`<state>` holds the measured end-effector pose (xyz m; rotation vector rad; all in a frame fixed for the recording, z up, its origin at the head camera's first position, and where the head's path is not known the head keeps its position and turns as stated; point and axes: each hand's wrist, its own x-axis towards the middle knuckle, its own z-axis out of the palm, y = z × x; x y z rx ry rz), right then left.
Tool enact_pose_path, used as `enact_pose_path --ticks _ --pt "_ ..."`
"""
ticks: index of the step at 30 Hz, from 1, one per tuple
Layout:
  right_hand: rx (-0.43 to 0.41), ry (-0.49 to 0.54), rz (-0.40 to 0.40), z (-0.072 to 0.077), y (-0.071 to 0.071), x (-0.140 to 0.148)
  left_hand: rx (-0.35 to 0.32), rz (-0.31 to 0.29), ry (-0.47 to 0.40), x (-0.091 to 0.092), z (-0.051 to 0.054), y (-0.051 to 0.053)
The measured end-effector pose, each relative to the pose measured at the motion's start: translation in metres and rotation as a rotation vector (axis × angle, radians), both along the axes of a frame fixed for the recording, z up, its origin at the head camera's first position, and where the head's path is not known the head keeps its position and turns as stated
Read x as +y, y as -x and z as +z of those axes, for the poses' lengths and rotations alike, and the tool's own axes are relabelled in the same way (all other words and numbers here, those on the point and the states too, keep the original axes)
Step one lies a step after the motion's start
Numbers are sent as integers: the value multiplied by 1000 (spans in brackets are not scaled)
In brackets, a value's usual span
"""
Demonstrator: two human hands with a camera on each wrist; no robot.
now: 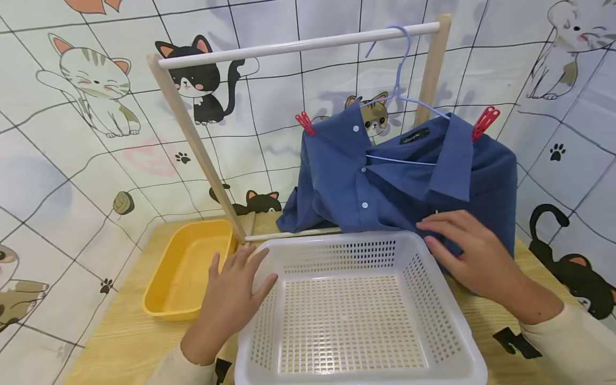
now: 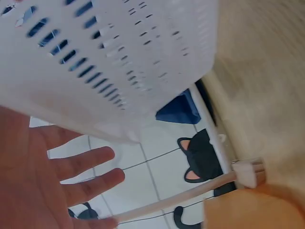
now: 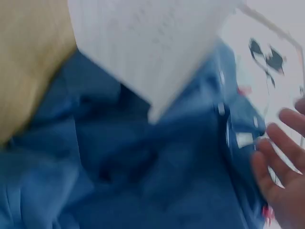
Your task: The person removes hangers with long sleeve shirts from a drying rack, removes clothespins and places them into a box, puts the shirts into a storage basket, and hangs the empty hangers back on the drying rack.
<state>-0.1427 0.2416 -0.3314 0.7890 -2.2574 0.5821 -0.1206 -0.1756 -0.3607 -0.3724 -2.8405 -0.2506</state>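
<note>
A white perforated basket (image 1: 341,315) stands on the wooden table in front of me, with nothing in it. My left hand (image 1: 236,289) is at its left rim, fingers spread; whether it touches the rim I cannot tell. Over the far right corner my right hand (image 1: 471,254) is held with fingers extended, in front of a blue shirt (image 1: 337,182). The shirt hangs on a light blue hanger (image 1: 399,69), with a red clothespin (image 1: 305,123) at one shoulder and another red clothespin (image 1: 486,123) at the other. In the right wrist view the shirt (image 3: 167,176) is blurred.
A wooden rack with a white top bar (image 1: 298,44) carries the hanger. Left of the basket, a yellow tray (image 1: 185,267) sits close to the rack's left post (image 1: 197,149). A cat-patterned sheet (image 1: 96,176) covers the walls behind the table (image 1: 106,342).
</note>
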Motion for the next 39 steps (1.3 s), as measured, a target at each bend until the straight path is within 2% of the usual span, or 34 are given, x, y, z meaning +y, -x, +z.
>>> enact_pose_path --ticks 2,4,6,8,9,11,14,16,19,22,27,29,31,34,37,39 --pt "79 120 -53 10 1 14 3 6 -41 -1 -4 2" --pt "128 212 -174 22 3 27 11 6 -72 -3 -9 4" --pt "127 303 -308 35 9 38 32 -1 -104 -3 -13 6" --pt "73 364 -431 50 19 48 64 -11 -142 -4 -16 7" --pt "17 371 -479 57 25 53 81 -16 -160 -4 -17 8" --pt "-131 366 -512 69 38 60 115 -21 -194 -5 -19 6" --pt "-336 286 -488 78 55 66 142 -17 -224 -6 -22 4" --pt "-420 246 -452 79 63 69 141 -4 -236 -6 -23 4" --pt "-424 207 -439 78 69 71 101 31 -288 -7 -25 6" --pt "-379 174 -448 76 72 72 9 49 -392 -9 -27 10" --pt "-344 150 -407 78 70 71 -177 -1 -602 -9 -30 16" --pt "-345 152 -373 78 69 70 -218 -20 -630 -9 -30 17" --pt "-361 159 -333 79 69 69 -250 -28 -608 -10 -29 17" --pt "-405 173 -283 78 71 67 -294 -70 -595 -11 -28 16" --pt "-424 191 -259 77 70 65 -371 -101 -630 -12 -28 16" --pt "-416 212 -253 76 69 63 -419 -96 -663 -12 -28 17"
